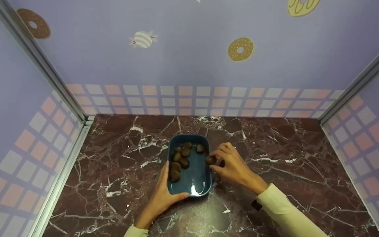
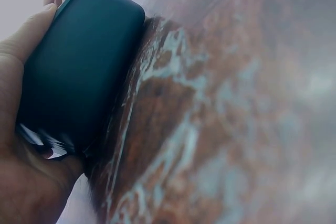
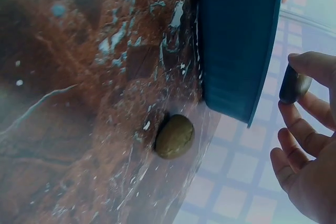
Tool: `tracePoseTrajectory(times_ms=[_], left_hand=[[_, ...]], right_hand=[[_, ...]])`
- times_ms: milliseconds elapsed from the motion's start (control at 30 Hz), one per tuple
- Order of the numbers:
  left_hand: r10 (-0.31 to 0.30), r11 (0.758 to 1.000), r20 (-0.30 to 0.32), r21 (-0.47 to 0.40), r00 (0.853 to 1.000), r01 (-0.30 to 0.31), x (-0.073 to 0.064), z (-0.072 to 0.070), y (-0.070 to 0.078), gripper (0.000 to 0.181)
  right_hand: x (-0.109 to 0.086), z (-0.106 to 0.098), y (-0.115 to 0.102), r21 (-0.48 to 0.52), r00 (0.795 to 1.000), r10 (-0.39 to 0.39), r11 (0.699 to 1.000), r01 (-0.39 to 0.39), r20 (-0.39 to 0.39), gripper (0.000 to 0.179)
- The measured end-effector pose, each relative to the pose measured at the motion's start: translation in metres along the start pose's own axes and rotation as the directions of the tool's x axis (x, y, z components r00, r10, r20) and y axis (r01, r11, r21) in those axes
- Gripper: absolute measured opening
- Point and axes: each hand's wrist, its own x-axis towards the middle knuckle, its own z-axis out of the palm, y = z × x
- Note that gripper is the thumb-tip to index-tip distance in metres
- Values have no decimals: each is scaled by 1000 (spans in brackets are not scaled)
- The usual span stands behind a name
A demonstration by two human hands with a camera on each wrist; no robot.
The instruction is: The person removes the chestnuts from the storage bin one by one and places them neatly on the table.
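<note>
The dish point(image 1: 193, 172), blue and rectangular, sits on the desk point(image 1: 117, 158) a little below the centre of the head view. The person's left hand point(image 1: 164, 195) grasps its lower-left corner, the thumb along the bottom rim and the other fingers against the left side. Inside, a cluster of brown stones point(image 1: 184, 162) lines the left wall, from the upper middle down past halfway, while a lone stone point(image 1: 200, 148) lies at the upper right.

The right hand point(image 1: 235, 166), just right of the dish, pinches a held stone point(image 1: 211, 160) between thumb and fingers, overlapping the right rim in the head view. In the right wrist view that stone is at the right edge, apart from the rim. A loose stone point(image 3: 176, 137) rests on the desk at the lower middle of that same view, near the dish.

Pale sleeves point(image 1: 288, 210) enter from the bottom of the head view. Purple walls point(image 1: 189, 65) with checked bands, doughnuts and a sweet fill the upper part.
</note>
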Motion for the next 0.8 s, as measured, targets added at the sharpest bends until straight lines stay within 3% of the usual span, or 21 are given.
tracePoseTrajectory(times_ms=[800], left_hand=[[12,1000,0,5,1000,-12,0,-1,-1,144]], right_hand=[[-45,-4,32,33,984,177,984,-176,-28,36]])
